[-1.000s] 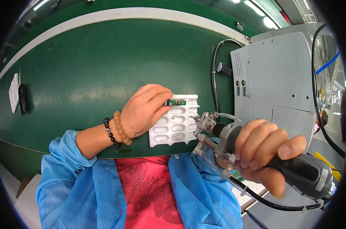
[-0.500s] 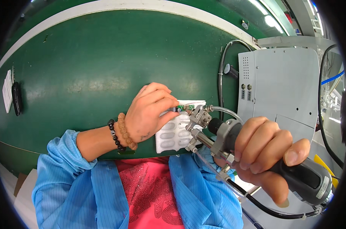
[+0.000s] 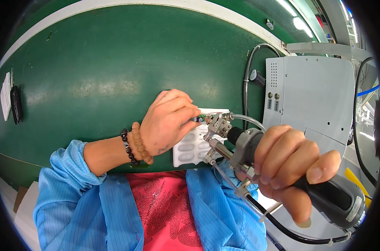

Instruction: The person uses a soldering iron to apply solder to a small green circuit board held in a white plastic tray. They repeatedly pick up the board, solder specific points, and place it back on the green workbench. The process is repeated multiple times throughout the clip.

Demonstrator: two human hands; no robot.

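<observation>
Near the front edge of the dark green tabletop [image 3: 114,54], just in front of the person's body, lies a white moulded tray [image 3: 186,156] with rows of rounded oval hollows. Over its far part is a small green circuit board [image 3: 203,118], narrow and longish, which carries tiny pale and dark components; much of it is hidden, so I cannot tell its full shape, nor whether it rests on the tray or is held a little above it.

From the left side comes the left hand [image 3: 167,119], back upward, its thumb and bent forefinger gripping the board's left end between their tips. On this wrist are a brown beaded bracelet [image 3: 141,143] and a black beaded bracelet [image 3: 128,146].

The right hand [image 3: 292,163] has its fingers wrapped firmly around a black and silver hand tool [image 3: 249,146], which has a thick black body and a metal head with fittings. This head points to the left, close to the right end of the board; whether its tip touches the board, I cannot tell. A clear bent tube [image 3: 250,120] runs from the head toward the right hand. Beyond, on the right, stands a light grey metal box [image 3: 315,90].
</observation>
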